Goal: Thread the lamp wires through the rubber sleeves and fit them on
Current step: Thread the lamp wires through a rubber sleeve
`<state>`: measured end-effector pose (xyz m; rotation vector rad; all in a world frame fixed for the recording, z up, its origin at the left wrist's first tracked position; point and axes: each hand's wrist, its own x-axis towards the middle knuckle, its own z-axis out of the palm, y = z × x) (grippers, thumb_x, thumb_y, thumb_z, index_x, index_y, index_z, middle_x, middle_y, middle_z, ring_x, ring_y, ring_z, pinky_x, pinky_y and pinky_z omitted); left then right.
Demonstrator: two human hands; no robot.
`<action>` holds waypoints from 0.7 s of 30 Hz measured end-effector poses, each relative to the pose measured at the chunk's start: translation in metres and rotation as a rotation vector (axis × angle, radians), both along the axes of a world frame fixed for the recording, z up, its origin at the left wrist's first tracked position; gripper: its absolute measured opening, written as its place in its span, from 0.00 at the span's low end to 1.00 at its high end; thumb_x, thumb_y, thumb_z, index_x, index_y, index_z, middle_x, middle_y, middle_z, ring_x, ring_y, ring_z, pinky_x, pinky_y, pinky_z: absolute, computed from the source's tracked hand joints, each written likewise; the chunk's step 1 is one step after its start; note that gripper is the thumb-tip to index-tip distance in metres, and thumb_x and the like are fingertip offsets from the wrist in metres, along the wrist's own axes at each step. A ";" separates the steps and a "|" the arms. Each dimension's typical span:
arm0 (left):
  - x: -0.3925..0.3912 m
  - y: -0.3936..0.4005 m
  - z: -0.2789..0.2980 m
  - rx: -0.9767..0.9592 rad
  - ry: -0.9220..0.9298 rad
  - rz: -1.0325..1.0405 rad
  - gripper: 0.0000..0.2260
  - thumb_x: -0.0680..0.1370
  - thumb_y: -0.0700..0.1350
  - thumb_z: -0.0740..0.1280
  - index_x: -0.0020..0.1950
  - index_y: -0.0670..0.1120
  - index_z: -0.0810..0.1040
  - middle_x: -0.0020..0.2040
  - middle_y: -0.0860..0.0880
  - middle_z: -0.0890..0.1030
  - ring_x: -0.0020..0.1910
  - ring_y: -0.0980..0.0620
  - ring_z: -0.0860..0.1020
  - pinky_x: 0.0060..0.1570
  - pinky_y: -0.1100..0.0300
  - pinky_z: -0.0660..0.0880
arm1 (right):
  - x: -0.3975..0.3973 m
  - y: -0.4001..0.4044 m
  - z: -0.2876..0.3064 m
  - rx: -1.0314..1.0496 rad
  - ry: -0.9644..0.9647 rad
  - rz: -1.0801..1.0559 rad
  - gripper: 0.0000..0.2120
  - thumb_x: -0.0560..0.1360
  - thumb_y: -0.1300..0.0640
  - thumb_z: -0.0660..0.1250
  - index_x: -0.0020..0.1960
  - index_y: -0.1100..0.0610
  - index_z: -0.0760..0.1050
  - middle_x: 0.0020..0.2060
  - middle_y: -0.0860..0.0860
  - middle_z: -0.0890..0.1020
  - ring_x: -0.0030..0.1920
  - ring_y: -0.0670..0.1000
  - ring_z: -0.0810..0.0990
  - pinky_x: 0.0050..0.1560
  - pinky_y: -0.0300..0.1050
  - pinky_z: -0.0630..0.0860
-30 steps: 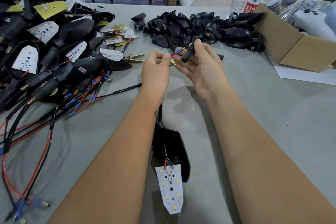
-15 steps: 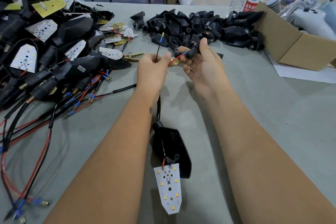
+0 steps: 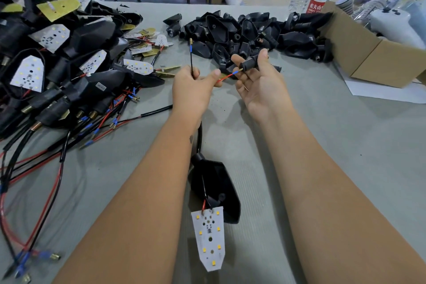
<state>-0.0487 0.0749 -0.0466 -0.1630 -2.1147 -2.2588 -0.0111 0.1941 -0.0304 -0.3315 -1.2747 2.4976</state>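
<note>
Threading step, mid-table: left hand (image 3: pixel 192 90) pinched red wire (image 3: pixel 224 77) and black wire (image 3: pixel 191 62); right hand (image 3: pixel 258 80) gripped rubber sleeve (image 3: pixel 251 63) by fingertips. Red tip at sleeve mouth. Best kept straight, pinch close behind terminal, black wire fed alongside.

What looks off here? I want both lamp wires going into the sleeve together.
Only the red wire points at the rubber sleeve in the right hand. The black wire sticks up from the left hand, clear of it.
</note>
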 end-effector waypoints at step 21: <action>0.004 0.002 0.005 0.006 -0.069 -0.138 0.11 0.82 0.46 0.60 0.40 0.47 0.74 0.38 0.42 0.72 0.22 0.58 0.62 0.23 0.64 0.58 | 0.005 -0.014 0.000 0.430 -0.025 0.051 0.03 0.78 0.58 0.67 0.50 0.54 0.80 0.35 0.48 0.79 0.33 0.47 0.74 0.38 0.39 0.73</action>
